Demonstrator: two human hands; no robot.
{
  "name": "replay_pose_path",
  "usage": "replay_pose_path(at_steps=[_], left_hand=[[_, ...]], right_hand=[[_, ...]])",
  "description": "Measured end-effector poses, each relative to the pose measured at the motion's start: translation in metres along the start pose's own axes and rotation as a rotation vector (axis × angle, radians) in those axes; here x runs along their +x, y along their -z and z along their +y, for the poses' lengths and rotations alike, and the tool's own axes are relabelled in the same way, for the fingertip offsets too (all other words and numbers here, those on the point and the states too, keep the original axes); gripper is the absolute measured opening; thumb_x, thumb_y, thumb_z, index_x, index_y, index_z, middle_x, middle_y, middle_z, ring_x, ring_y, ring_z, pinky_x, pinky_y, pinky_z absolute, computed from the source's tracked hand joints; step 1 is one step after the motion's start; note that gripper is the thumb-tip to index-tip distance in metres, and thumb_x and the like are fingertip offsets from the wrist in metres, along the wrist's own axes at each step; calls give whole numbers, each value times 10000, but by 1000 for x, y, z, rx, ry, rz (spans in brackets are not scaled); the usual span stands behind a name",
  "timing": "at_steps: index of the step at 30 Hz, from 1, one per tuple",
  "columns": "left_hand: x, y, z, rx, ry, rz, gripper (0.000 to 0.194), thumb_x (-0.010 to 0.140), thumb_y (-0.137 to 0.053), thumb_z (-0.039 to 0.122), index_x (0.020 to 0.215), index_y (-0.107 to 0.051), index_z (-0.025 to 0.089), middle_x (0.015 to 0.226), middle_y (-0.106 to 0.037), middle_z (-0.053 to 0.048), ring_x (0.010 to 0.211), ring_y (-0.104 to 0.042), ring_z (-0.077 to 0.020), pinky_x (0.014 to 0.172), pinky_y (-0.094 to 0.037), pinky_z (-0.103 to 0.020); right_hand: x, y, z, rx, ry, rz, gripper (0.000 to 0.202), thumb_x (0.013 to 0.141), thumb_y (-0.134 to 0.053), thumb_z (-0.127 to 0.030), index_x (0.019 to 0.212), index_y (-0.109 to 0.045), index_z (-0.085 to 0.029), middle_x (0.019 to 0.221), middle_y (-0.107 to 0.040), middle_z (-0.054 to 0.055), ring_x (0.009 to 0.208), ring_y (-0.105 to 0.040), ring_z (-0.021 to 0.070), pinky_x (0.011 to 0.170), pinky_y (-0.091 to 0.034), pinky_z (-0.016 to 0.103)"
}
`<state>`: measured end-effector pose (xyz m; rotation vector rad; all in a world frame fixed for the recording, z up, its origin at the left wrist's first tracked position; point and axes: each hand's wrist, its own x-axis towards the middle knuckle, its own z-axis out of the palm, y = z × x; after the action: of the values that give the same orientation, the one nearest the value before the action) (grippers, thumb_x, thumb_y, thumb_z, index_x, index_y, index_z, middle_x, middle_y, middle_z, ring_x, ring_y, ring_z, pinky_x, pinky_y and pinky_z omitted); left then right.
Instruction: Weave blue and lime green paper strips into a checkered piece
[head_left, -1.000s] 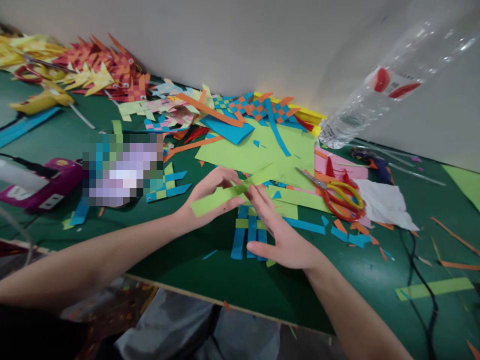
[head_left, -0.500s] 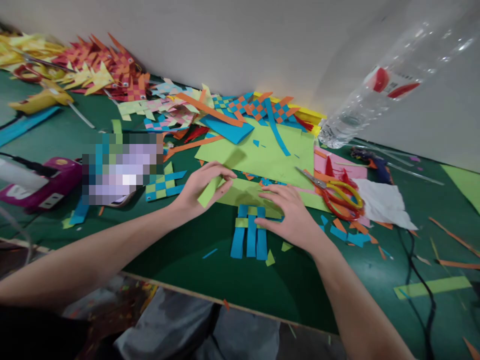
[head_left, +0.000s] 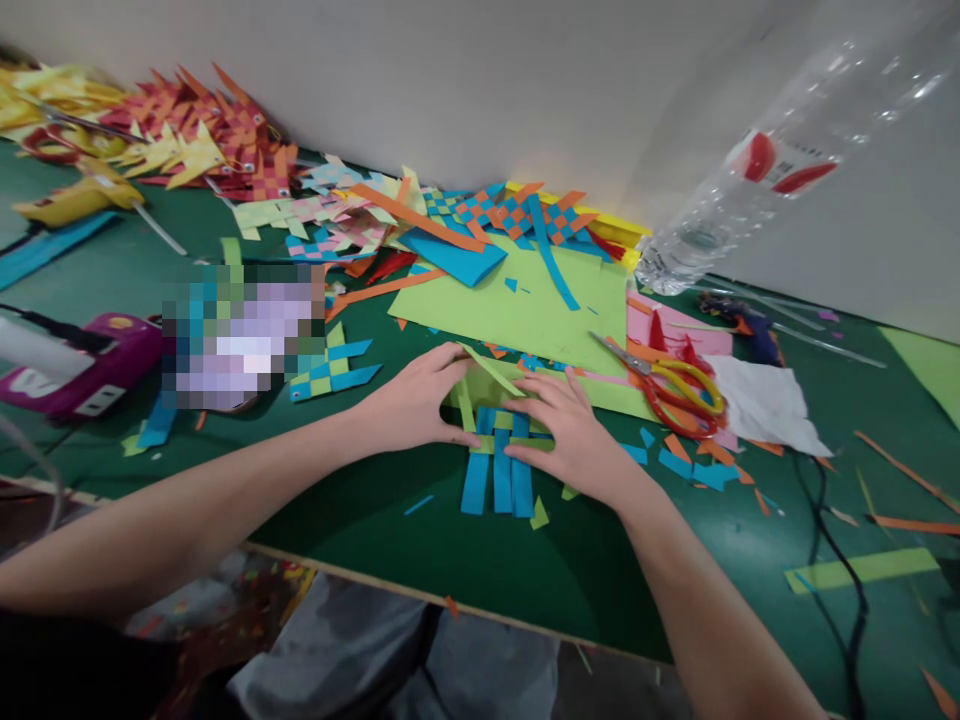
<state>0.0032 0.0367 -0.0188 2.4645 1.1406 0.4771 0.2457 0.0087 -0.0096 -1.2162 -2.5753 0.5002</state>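
A small weave of blue and light green paper strips [head_left: 501, 475] lies on the green table, its blue ends pointing toward me. Above its upper left, my left hand [head_left: 421, 398] has its fingertips on a bent light green paper strip [head_left: 491, 370]; its thumb reaches down to the weave's left edge. My right hand [head_left: 574, 430] is curled over the right side of the weave, thumb on the blue strips. Its upper fingers meet the right end of the bent strip. How firmly they grip is partly hidden.
Scissors [head_left: 675, 385] lie right of my hands, near a white tissue [head_left: 772, 405]. A finished woven fish [head_left: 330, 372] and a blurred-out phone [head_left: 244, 340] are at left. Behind are a green sheet [head_left: 517, 310], several paper fish [head_left: 517, 213] and a plastic bottle [head_left: 697, 235].
My left hand has moved right, carrying the green strip to the weave; the strip is now bent above it. My right hand has shifted slightly left and closed in on the weave.
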Motion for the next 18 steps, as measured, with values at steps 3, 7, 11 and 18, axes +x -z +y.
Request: replay_pose_path(at_steps=[3,7,11,18], left_hand=[[-1,-1,-1,8,0,-26,918,612,-663,706,1300,-430,145,1301,-436,-171,1242,-431,-335,1052,-386,-472],[-1,0,1,-34,-15,-47,904,607,-704,656,1314,-427,164,1303,-450,-161,1253,-422,-334,1062,-367,-481],[-1,0,3,-31,-39,-38,859,625,-721,608,1303,-434,166,1293,-462,-168,1255,-416,-339,1052,-362,-507],[-2,-2,1,8,-45,-50,846,653,-690,627,1300,-420,154,1296,-453,-170,1256,-417,-328,1041,-374,-475]], right_hand=[[0,0,-2,33,-8,6,404,811,-634,-448,1148,-545,-243,1318,-534,77,1322,-399,264,1147,-110,590],[0,2,-6,88,1,30,318,795,-667,-376,1050,-541,-233,1229,-592,65,1250,-480,249,1143,-126,588],[0,4,-9,106,16,32,277,785,-682,-335,995,-532,-233,1056,-653,43,1099,-579,235,1130,-152,600],[1,0,-8,160,3,31,325,778,-694,-306,1039,-517,-228,1034,-670,39,1017,-621,225,1107,-258,546]])
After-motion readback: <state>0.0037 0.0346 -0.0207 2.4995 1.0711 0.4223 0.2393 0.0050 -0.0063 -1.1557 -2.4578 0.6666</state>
